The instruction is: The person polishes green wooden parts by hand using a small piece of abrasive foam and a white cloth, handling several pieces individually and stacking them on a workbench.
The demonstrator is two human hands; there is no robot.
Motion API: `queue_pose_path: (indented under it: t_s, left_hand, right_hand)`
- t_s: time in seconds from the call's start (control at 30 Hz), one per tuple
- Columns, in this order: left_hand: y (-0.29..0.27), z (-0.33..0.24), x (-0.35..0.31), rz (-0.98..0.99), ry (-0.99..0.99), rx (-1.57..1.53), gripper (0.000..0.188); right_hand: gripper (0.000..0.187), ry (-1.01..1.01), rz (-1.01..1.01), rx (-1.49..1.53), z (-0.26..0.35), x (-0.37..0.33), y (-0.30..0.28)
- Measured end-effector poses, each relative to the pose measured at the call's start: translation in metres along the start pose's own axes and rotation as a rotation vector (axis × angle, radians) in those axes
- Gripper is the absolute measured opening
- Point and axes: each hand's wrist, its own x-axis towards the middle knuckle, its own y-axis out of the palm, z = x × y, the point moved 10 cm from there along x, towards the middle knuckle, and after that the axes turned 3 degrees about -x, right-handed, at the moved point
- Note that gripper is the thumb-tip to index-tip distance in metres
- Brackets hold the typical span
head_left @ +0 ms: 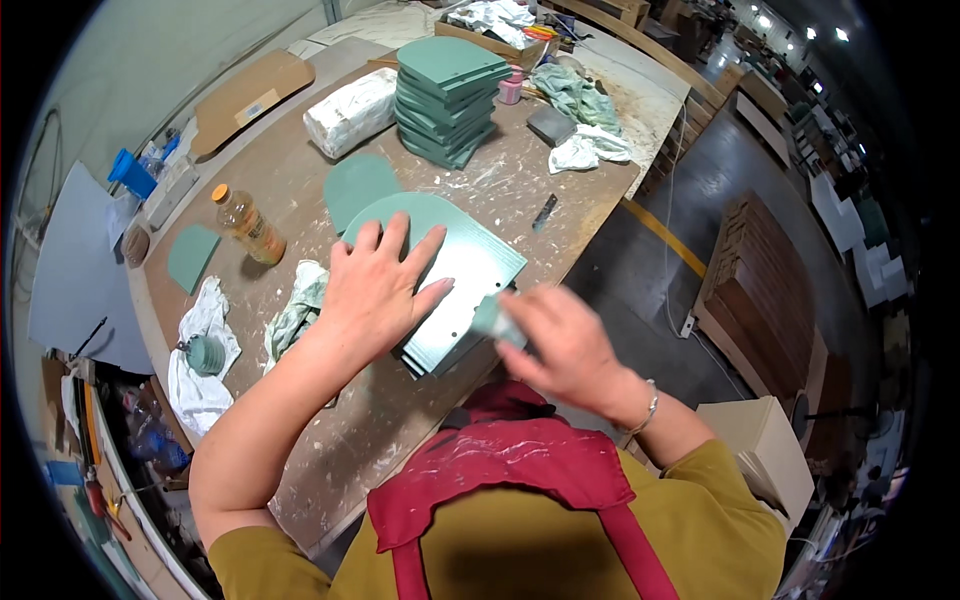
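My left hand (375, 285) lies with fingers spread on a green panel (470, 258) with one rounded end and a row of small holes along its straight edge. At that holed edge, my right hand (562, 340) is closed around a small pale green pad (492, 318), smeared by motion; whether it is cloth or an abrasive pad I cannot tell. Dark edges show beneath the panel's near corner. Just beyond it lies another rounded green piece (358, 188). Farther back stands a stack of similar green panels (448, 100).
On the brown worktable (390, 430) are a wrapped white block (352, 112), an orange-capped bottle (250, 228), a dark blade-like tool (545, 212), a grey block (551, 126) and several rags (205, 350). A cardboard box (765, 450) stands to my right, by a brown slatted stack (765, 290).
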Motion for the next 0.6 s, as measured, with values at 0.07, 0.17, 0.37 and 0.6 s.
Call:
queue_pose_path:
  t_s: [0.07, 0.17, 0.37, 0.6]
  left_hand:
    - [0.000, 0.009, -0.005, -0.002, -0.014, -0.064, 0.053]
    - [-0.015, 0.048, -0.017, -0.165, -0.076, -0.389, 0.044]
    - [0.148, 0.181, -0.178, -0.130, -0.702, -0.204, 0.060]
    - [0.127, 0.198, -0.201, -0.608, -0.823, -0.587, 0.041]
  right_hand:
    - [0.041, 0.126, -0.022, -0.120, -0.038, 0.001, -0.010]
    - [0.039, 0.324, -0.113, -0.033, -0.076, -0.004, -0.043]
    - [0.038, 0.548, -0.105, 0.830, -0.088, 0.005, -0.035]
    - [0.034, 0.604, 0.067, 1.564, -0.043, 0.072, 0.046]
